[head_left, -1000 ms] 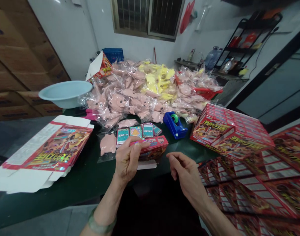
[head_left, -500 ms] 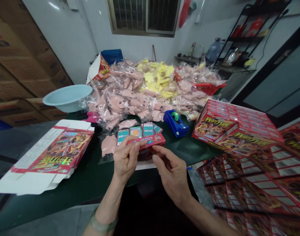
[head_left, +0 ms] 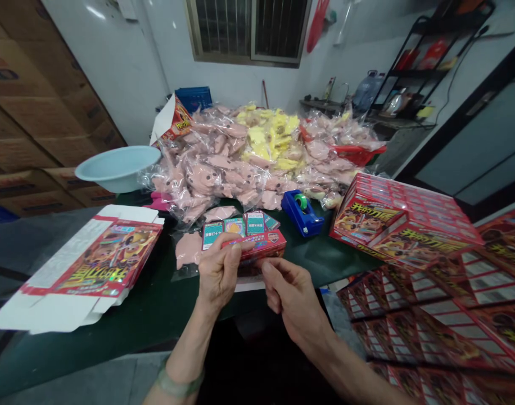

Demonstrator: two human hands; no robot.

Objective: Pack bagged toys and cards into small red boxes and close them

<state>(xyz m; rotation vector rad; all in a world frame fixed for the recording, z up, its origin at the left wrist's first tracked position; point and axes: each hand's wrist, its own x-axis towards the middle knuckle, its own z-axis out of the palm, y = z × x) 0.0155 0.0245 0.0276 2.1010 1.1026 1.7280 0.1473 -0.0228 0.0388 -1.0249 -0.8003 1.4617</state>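
In the head view, a small red box (head_left: 261, 244) is held up by the left hand (head_left: 218, 274), just over the green table (head_left: 156, 309) and in front of a row of little cards (head_left: 236, 226). The fingers of the left hand are closed on the left end of the box, with the thumb on top. The right hand (head_left: 289, 292) is placed at the near edge of the box. Its fingers are bent in, but it cannot be told if anything is pinched by them. Half a second ago these fingers were stretched out flat, and a full second ago the right hand was kept well apart from the box, off to the right. The box itself is kept in the same spot as before. A blue tape holder (head_left: 302, 212) is seen just behind the box to the right. A flat box sheet (head_left: 101, 259) is laid out on the left, and a big pile of pink toys in bags (head_left: 240, 163) is heaped at the back.
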